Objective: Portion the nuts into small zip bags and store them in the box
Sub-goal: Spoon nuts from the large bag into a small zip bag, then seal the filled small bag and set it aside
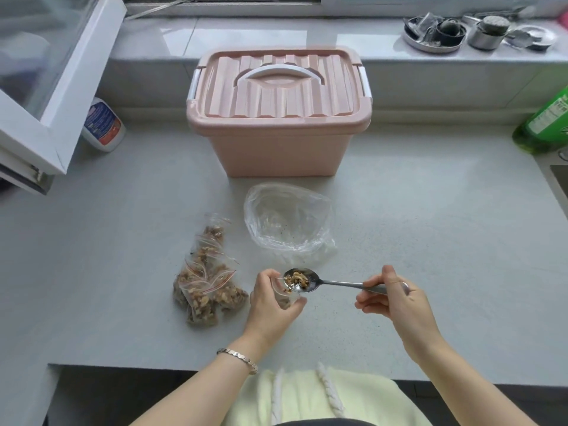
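Observation:
My left hand (270, 301) holds a small clear zip bag (284, 298) open at the counter's front. My right hand (396, 298) grips the handle of a metal spoon (310, 281), whose bowl carries walnut pieces and is tipped over the bag's mouth. A pile of several filled zip bags (206, 281) with red seal strips lies just left of my left hand. Behind the spoon sits a large clear plastic bag (287, 224), open, with a few nut crumbs inside. The pink storage box (278, 112) stands farther back, its lid closed and clipped.
A white bottle (103, 126) lies at the back left under an open window frame (46, 87). A green bottle (544, 124) stands at the right by a sink edge. Metal dishes (455, 33) sit on the sill. The counter's front edge (153, 367) is near my body.

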The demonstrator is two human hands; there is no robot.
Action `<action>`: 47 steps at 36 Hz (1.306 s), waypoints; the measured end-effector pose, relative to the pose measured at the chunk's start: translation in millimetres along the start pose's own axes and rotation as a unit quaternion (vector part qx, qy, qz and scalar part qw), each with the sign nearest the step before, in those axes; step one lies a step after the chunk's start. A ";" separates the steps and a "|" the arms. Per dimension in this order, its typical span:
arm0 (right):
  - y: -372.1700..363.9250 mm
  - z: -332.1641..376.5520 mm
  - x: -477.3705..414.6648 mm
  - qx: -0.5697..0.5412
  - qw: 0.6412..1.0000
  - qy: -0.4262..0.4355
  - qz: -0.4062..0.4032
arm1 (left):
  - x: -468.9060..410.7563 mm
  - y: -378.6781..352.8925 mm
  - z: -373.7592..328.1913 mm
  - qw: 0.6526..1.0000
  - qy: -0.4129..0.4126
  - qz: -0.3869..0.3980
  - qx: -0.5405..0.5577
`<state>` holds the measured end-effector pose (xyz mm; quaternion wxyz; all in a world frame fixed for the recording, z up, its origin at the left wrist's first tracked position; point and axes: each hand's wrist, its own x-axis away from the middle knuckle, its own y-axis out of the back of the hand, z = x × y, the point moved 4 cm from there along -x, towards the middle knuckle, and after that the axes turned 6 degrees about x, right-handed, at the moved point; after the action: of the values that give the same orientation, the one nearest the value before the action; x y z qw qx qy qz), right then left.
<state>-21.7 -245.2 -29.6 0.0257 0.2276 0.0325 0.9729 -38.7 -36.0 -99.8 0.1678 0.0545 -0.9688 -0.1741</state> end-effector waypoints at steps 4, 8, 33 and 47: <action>-11.0 14.2 1.4 0.070 0.993 0.088 0.042 | 1.3 -1.6 -5.5 0.999 -0.024 0.016 -0.028; -26.1 27.2 10.1 0.274 0.913 0.280 0.116 | 3.5 -3.2 -11.4 0.998 -0.047 0.015 -0.041; -20.9 38.6 -11.5 0.312 0.843 0.438 -0.012 | 12.2 27.4 -9.1 1.000 -0.006 -0.013 -0.023; -9.1 -51.6 -56.4 0.303 0.949 0.058 -0.064 | 9.9 44.2 -26.6 0.999 -0.026 -0.016 -0.036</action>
<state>6.1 -242.4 -101.4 0.0158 0.1651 0.3417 0.9251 -40.9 -4.8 -57.5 0.1412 0.0596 -0.9651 -0.2124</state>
